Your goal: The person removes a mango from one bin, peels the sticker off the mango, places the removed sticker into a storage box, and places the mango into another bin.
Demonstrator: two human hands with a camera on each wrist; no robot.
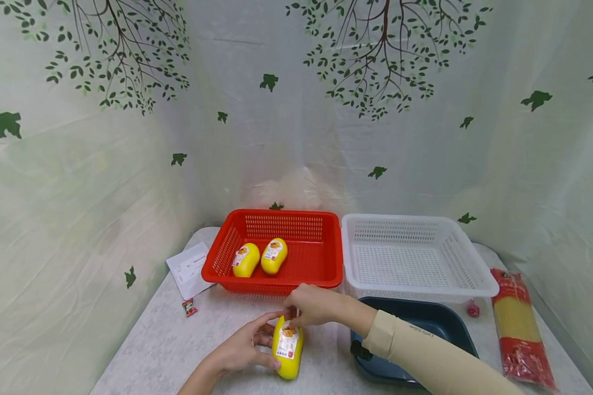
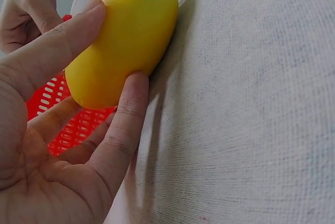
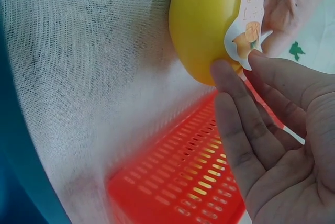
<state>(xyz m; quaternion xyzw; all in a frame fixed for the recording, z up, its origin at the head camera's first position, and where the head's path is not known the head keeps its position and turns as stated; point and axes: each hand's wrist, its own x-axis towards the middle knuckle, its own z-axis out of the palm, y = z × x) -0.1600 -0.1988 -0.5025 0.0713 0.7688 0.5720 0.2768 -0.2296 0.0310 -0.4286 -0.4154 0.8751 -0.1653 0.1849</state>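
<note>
A yellow mango-shaped package (image 1: 287, 356) with a white picture label (image 3: 246, 33) is above the table, its lower end toward me. My left hand (image 1: 242, 345) holds it from the left, thumb on one side and fingers on the other; the left wrist view shows its plain yellow side. My right hand (image 1: 316, 304) is at the far end, where thumb and index finger pinch the label's edge. Part of that edge stands off the yellow surface in the right wrist view. Two similar yellow packages (image 1: 274, 257) lie in the red basket (image 1: 316, 281) behind the hands.
Right of the red basket stands a white basket (image 1: 420, 293). A dark blue tray (image 1: 466, 334) lies under the right forearm. Noodles in a red-and-clear bag (image 1: 519, 329) and a small red candy (image 1: 473, 308) are at right; a paper (image 1: 190, 269) and wrapped candy (image 1: 189, 307) at left.
</note>
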